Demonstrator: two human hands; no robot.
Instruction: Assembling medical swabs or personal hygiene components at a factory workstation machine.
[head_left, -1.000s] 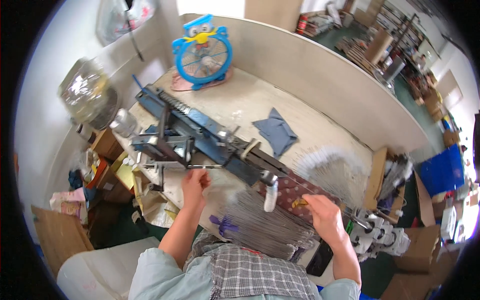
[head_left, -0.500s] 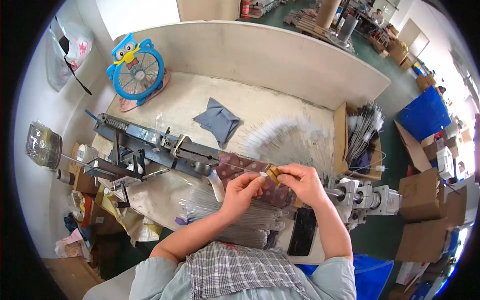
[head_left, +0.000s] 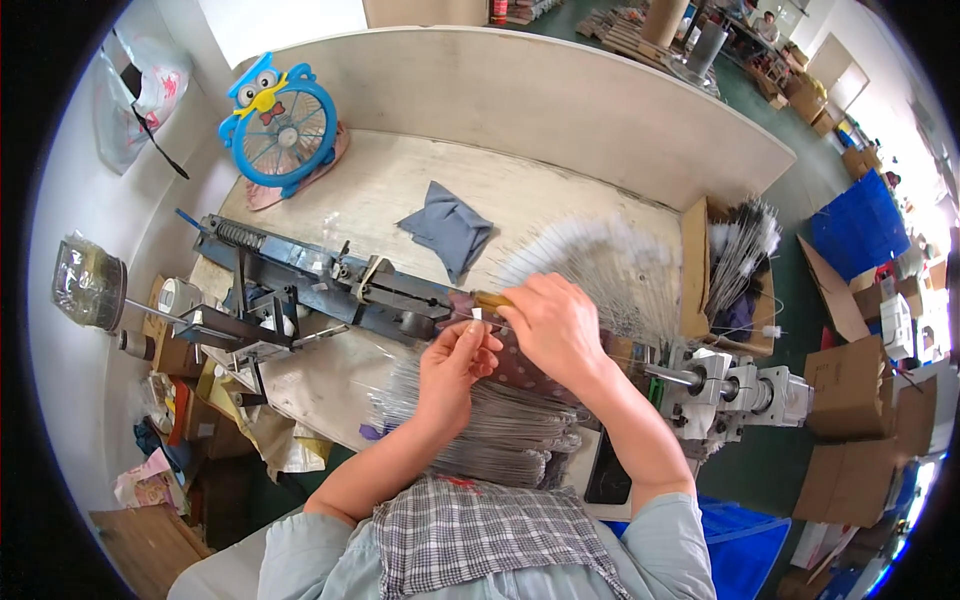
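1. Since half a second ago, both hands have closed in on the machine's jaw end.
2. Left hand (head_left: 452,365) pinches a thin wire (head_left: 488,318) together with the right hand (head_left: 556,325), fingers clamped.
3. Wire lies just right of the blue metal machine (head_left: 330,285), its long axis along the machine's, across the worktop (head_left: 400,190).

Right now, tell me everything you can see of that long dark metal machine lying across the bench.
The metal machine is a long, dark blue-grey bar lying slantwise across the pale bench, from a coil spring at its far left end down to the hands. Brackets, clamps and thin rods stick out along it. The right hand and left hand meet at its near end, over a bundle of wires.
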